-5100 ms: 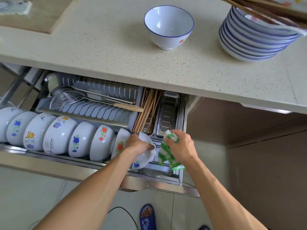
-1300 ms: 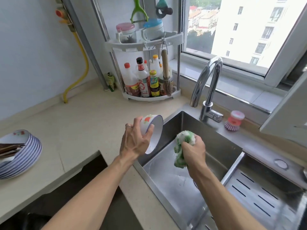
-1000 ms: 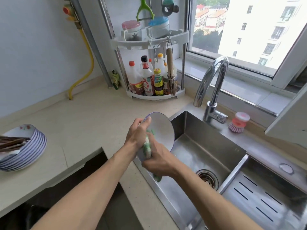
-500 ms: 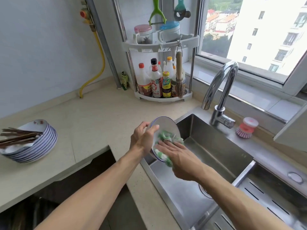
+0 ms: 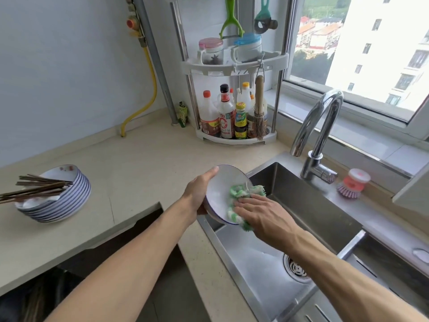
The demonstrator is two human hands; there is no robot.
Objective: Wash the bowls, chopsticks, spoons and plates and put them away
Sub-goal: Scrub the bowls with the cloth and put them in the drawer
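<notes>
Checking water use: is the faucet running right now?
No, no water leaves the faucet spout above the sink.

a pale, speckled countertop (image 5: 130,163) is seen running along two walls and meeting in a corner. on its left part a stack of blue-rimmed plates (image 5: 58,201) is set, with dark chopsticks (image 5: 32,190) laid across the top plate and jutting out to the left. in the corner a white two-tier rack (image 5: 234,135) is stood on the counter, its lower tier filled with sauce bottles (image 5: 226,115). a stainless steel sink (image 5: 308,205) is let into the right part, with a curved chrome faucet (image 5: 318,133) mounted at its back edge. a pink dish brush (image 5: 351,185) is placed on the steel ledge just beside the faucet.
</notes>
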